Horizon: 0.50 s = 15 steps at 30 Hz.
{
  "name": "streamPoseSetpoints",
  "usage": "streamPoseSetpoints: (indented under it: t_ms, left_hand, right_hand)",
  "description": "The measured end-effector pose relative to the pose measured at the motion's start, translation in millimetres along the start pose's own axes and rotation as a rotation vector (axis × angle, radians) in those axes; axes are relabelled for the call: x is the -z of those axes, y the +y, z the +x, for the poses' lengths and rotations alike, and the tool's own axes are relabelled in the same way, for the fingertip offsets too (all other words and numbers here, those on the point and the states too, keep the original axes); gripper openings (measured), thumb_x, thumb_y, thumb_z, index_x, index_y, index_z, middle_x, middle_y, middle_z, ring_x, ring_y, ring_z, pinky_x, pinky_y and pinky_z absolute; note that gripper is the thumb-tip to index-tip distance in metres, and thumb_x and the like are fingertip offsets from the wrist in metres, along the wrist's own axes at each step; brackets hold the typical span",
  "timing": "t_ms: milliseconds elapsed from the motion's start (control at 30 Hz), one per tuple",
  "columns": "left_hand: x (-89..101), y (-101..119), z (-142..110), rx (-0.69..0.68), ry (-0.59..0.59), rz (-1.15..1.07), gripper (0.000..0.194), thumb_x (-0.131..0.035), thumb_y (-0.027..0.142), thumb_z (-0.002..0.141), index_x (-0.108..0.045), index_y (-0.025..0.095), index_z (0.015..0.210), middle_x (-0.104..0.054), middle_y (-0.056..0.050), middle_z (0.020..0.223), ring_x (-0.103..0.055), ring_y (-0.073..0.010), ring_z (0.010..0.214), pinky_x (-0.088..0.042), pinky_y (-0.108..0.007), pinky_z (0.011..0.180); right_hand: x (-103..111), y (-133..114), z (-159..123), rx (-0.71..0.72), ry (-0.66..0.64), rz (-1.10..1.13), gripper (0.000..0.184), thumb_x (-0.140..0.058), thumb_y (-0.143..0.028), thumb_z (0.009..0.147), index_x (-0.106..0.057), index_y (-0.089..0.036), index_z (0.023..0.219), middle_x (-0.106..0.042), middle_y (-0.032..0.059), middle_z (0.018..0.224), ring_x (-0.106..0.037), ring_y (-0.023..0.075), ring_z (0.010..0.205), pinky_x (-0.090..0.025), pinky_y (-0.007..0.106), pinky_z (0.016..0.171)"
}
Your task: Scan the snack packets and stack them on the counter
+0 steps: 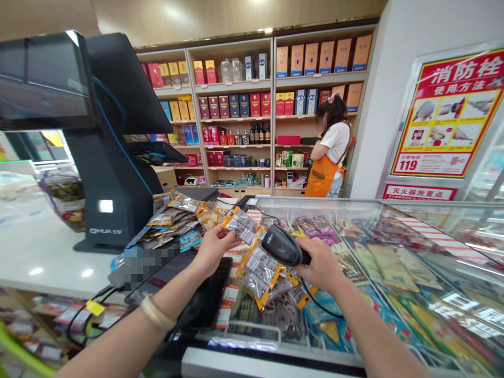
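Note:
My left hand (212, 248) is closed on a clear snack packet with an orange edge (243, 224), held up above the glass counter (394, 247). My right hand (321, 265) grips a black handheld barcode scanner (282, 245), its head pointing left at that packet. A black cord (317, 307) runs down from the scanner. More packets of the same kind (263, 278) lie on the glass just below both hands. A pile of similar packets (173, 223) lies to the left, beside the register base.
A black point-of-sale terminal (106, 157) with a screen stands at the left on a white counter (43, 252). A dark tablet (205, 299) lies flat under my left forearm. A person in an orange apron (328, 157) stands by the shelves (236, 115) behind.

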State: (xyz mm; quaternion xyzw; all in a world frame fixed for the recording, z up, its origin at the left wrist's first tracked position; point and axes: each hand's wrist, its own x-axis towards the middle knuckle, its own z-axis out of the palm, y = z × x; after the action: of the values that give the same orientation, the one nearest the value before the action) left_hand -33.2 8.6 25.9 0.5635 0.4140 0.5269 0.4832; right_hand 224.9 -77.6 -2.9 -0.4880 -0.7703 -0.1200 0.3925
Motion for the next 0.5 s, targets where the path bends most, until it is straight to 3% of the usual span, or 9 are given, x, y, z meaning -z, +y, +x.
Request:
streamPoseSetpoints:
  t_ms: [233, 500]
  left_hand:
    - [-10.3, -9.7, -8.0, -0.134, 0.032, 0.192, 0.024, -0.071, 0.035, 0.064, -0.059, 0.017, 0.073, -0.068, 0.000, 0.069, -0.071, -0.0205, 0.068, -0.058, -0.033, 0.067]
    - [-18.7, -8.1, -11.3, -0.117, 0.019, 0.205, 0.023, -0.071, 0.034, 0.063, -0.058, 0.017, 0.073, -0.068, 0.001, 0.069, -0.070, -0.0199, 0.065, -0.056, -0.030, 0.064]
  right_hand:
    - [-0.6, -8.0, 1.2, 0.034, -0.014, 0.074, 0.030, -0.061, -0.023, 0.073, -0.065, -0.020, 0.102, -0.072, 0.0054, 0.090, -0.061, 0.0198, 0.076, -0.038, 0.030, 0.068]
    - [-0.4, -10.1, 1.8, 0.016, -0.043, 0.091, 0.024, -0.059, -0.023, 0.072, -0.064, -0.020, 0.095, -0.071, 0.0041, 0.086, -0.059, 0.0191, 0.074, -0.037, 0.029, 0.067]
